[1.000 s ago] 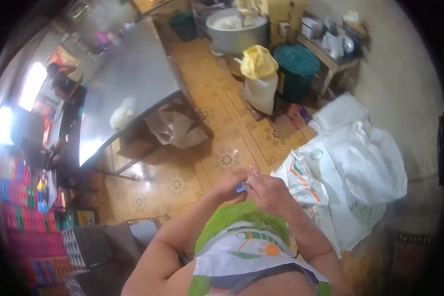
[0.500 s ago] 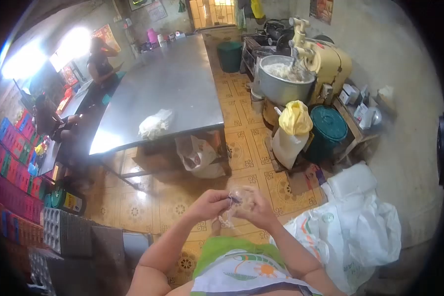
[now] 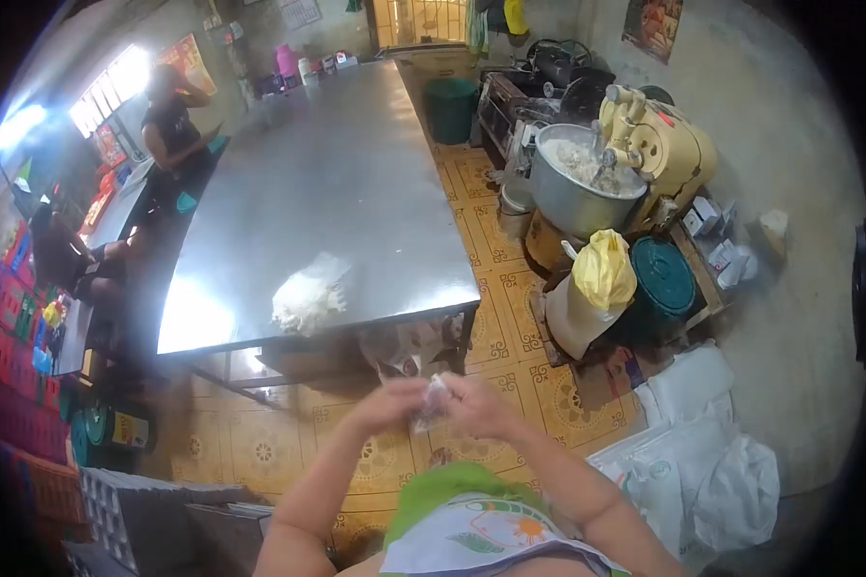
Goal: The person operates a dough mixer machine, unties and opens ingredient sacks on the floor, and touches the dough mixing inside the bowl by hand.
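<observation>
A small clear plastic bag (image 3: 432, 412) hangs between my two hands in front of my body, above the tiled floor. My left hand (image 3: 389, 404) pinches it from one side, fingers closed. My right hand (image 3: 479, 408) grips its upper part from the other side, fingers bent around it. What the bag contains, if anything, is too small to make out. Just beyond my hands, a white lump that looks like dough (image 3: 308, 296) lies near the front edge of the metal table (image 3: 356, 163).
Right of the table stand a mixer (image 3: 672, 144) with a white mixture in its bowl (image 3: 587, 204), a sack with a yellow bag (image 3: 604, 271) and a green lidded bin (image 3: 662, 277). White sacks (image 3: 688, 462) lie at right. Two people (image 3: 175, 130) are at left, near stacked crates (image 3: 29, 385).
The view has moved nearer the table, which appears larger. My hands have come closer together around the plastic bag, and my right hand, blurred before, now shows more clearly.
</observation>
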